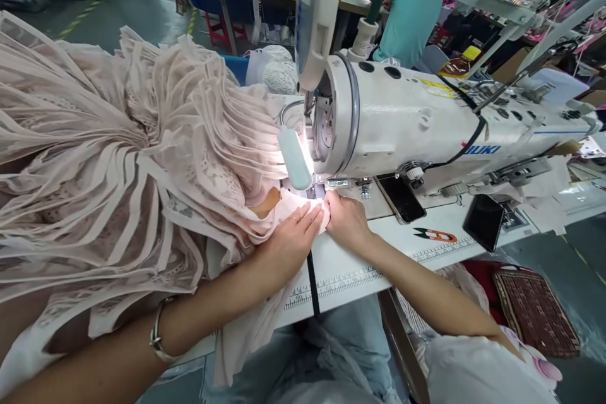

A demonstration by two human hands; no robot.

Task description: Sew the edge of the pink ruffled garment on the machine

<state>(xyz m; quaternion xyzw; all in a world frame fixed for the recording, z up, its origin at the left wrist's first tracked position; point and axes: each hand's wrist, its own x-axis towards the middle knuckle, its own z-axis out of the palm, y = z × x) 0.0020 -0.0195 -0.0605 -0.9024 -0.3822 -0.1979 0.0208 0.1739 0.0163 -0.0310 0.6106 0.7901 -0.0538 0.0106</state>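
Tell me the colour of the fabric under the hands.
Pale blush pink pleated fabric, clearest in the head view.

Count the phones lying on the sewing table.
2. One dark phone lies under the sewing machine arm, just right of the right hand; the second phone lies farther right near the table edge. Fabric may hide others.

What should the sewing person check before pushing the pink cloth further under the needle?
1. Left hand flat on the pink fabric: ok.
2. Right hand pinching the fabric edge: ok.
3. Fingertips clear of the needle: cannot tell, the lamp glares there.
4. Work lit: ok.
5. Scissors and phones away from the seam: ok.
6. Pleats bunched left of the sewing machine, not under the hands: ok.
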